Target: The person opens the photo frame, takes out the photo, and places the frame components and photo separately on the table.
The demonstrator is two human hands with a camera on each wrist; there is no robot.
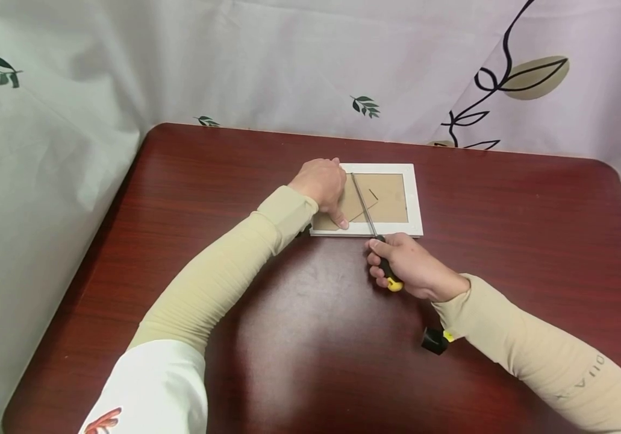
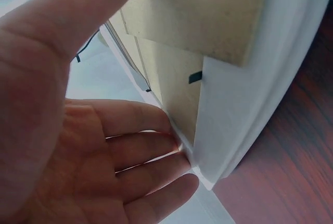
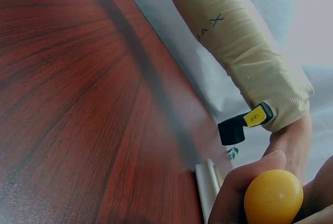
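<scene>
One white frame [image 1: 414,202] is laid back side up on a dark red table [image 1: 288,337], toward the far edge, where its tan board [image 1: 391,208] is being worked with a screwdriver [image 1: 373,230]. The frame's left end is steadied by the left hand [image 1: 321,184]: nothing is clenched there, the fingers being laid almost straight against the far edge and the thumb rested on the near side. The screwdriver's handle [image 3: 273,197] is grasped in the right hand [image 1: 410,262], and the shaft is slanted across the board, with the tip set at the board's far edge. Seen from the left wrist, one dark tab [image 2: 195,77] is extended from the frame's white rim over the board, and the rim is overlapped by a tan flap [image 2: 203,15]. The work is judged to be partway along: the board appears seated within the rim, one spot is being attended to, and other fastenings may be left. Whether tabs are being raised or pressed flat cannot be told; their full number is not shown.
</scene>
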